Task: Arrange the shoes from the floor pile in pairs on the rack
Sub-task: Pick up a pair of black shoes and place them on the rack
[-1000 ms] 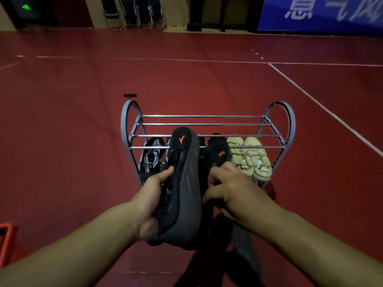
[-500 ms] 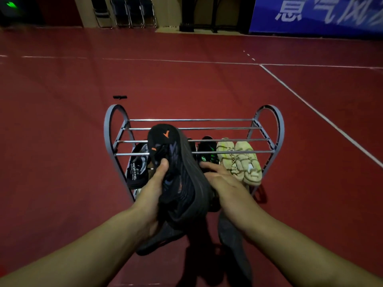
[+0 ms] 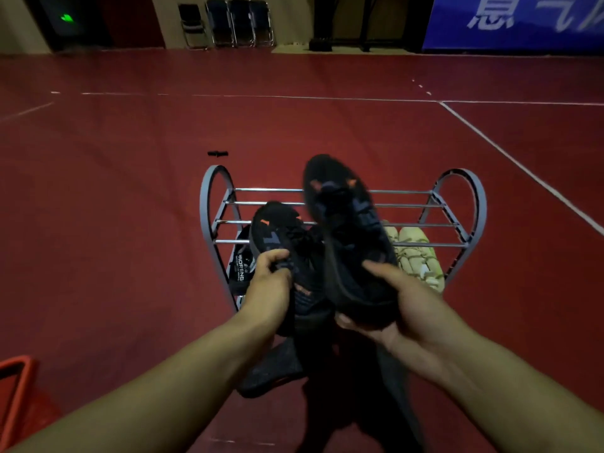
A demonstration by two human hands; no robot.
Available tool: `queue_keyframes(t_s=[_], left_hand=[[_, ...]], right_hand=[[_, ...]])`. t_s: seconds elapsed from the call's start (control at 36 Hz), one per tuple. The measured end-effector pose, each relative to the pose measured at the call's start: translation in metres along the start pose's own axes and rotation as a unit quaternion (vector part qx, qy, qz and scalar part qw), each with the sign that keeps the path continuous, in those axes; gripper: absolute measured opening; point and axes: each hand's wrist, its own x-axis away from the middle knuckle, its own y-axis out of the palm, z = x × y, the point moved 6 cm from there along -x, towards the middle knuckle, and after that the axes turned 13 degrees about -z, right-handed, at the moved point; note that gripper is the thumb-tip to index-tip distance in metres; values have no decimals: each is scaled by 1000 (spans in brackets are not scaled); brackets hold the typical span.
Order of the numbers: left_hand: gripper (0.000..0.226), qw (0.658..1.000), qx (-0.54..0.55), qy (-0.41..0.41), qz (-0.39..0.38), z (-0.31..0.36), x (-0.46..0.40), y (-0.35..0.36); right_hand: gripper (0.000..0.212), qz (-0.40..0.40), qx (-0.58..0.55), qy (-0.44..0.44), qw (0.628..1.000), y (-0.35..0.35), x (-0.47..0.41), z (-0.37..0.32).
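L hand (image 3: 268, 289) fingers pinching black shoe (image 3: 284, 243), R hand (image 3: 397, 308) gripping blurred shoe (image 3: 346, 230), rack (image 3: 457, 204) partly hidden

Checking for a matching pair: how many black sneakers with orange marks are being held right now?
2: one black sneaker in the left hand, one in the right hand.

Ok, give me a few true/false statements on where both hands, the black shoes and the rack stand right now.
1. Each hand holds a black shoe. True: left hand grips one black shoe, right hand the other black shoe.
2. The rack's top rails are full. False: they are bare.
3. Pale yellow shoes sit at the rack's right end. True.
4. The floor is blue. False: red.
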Motion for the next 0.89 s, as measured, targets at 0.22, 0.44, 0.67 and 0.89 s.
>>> queue_keyframes(t_s=[0.22,0.44,0.67,0.89], left_hand=[[64,995,95,-6,39,5,-20,-40],[11,998,62,4,26,28,-62,-74],[15,976,177,-89,94,7,-69,-73],[28,947,246,-208,-14,-28,-67,-49]], right_hand=[[28,136,-67,-15,988,-44,-12,-13],[36,121,-39,46,991,-24,-46,11],[19,111,22,40,993,-2,-83,18],[18,120,28,71,990,-6,-110,34]])
